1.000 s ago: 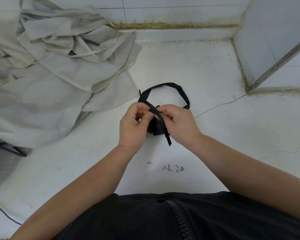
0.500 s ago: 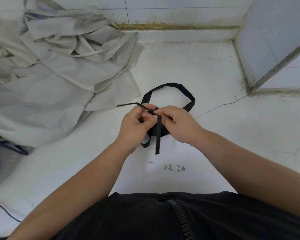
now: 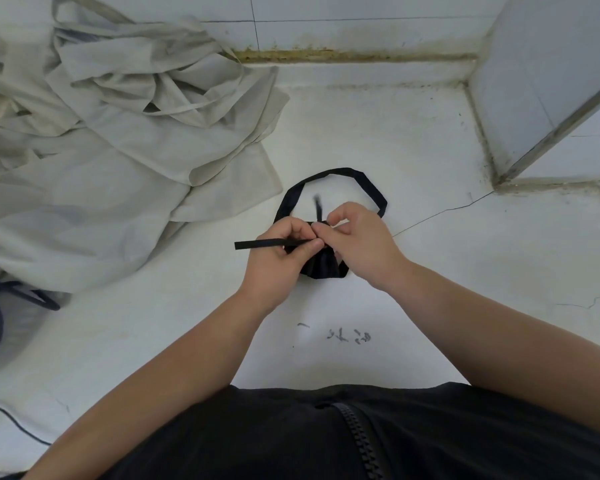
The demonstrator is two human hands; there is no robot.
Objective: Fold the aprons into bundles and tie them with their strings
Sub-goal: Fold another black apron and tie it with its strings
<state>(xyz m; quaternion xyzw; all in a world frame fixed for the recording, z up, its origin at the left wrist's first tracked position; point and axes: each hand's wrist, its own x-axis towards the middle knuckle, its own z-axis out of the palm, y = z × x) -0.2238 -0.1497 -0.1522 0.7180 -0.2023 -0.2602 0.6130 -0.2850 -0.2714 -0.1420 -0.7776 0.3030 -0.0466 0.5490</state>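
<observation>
**Knot goes onto black apron bundle**

White floor carries a heap of grey aprons at far left. At centre sits the black bundle, its neck loop lying on the far side. The left hand pinches the flat string, whose long axis runs straight out to the left. The right hand, fingers curled, appears to pinch the blurred upright string pointing far. The knot sits between both grips, atop the bundle, so tightening likely means pulling the strings apart.
</observation>
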